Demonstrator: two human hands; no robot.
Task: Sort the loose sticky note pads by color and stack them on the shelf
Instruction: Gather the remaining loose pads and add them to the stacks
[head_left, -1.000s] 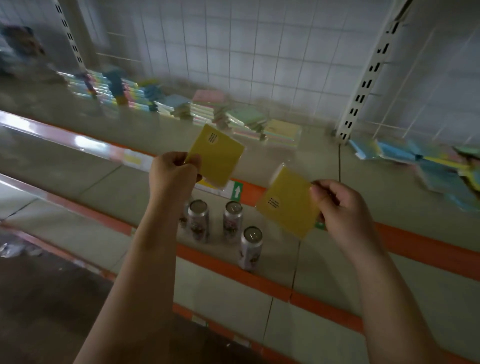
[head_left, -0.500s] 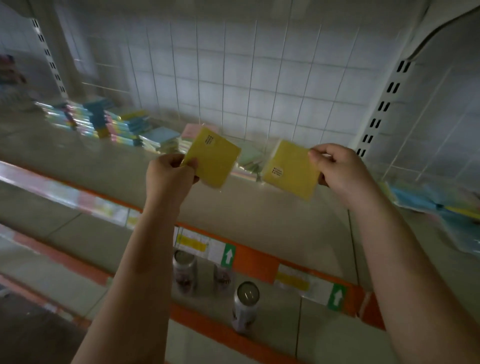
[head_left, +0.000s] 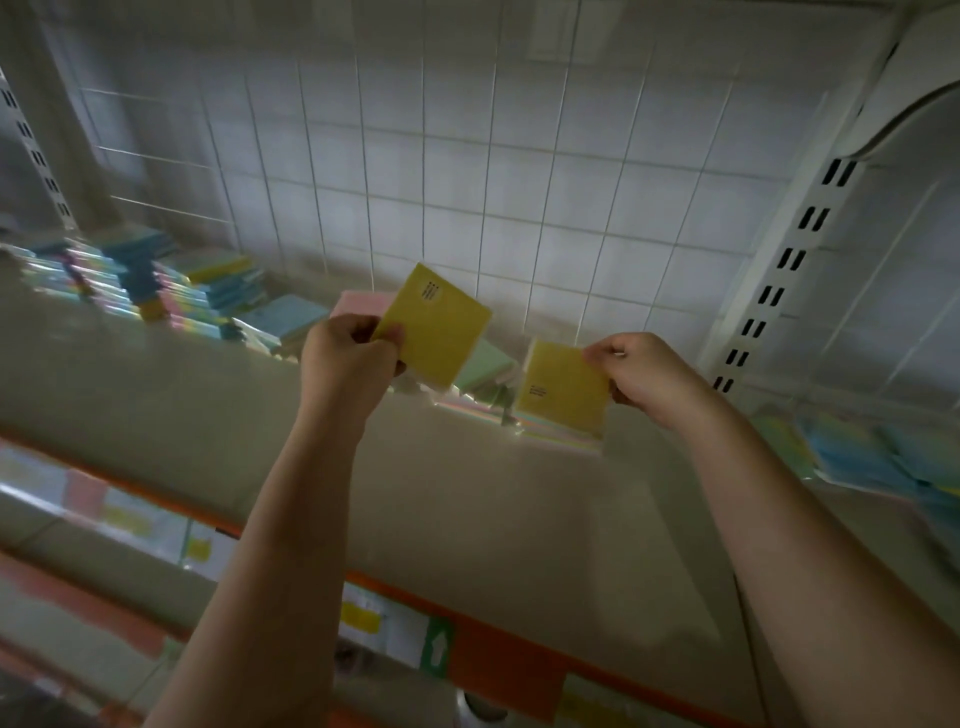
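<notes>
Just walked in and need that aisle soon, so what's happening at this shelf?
A person is sorting sticky note pads. The left hand pinches one yellow pad, the right hand pinches another yellow pad, both held over the sorted stacks at the back of the shelf. Neither pad is set down yet.

A single head-worn wide-angle view looks forward and slightly down onto the shelf (head_left: 467, 493) from close in front, facing the tiled back wall (head_left: 467, 171) behind it. Both forearms reach up from the bottom edge over the shelf. Left of the shelf's middle, blurred stacks (head_left: 171, 291) probably sit farther off.
</notes>
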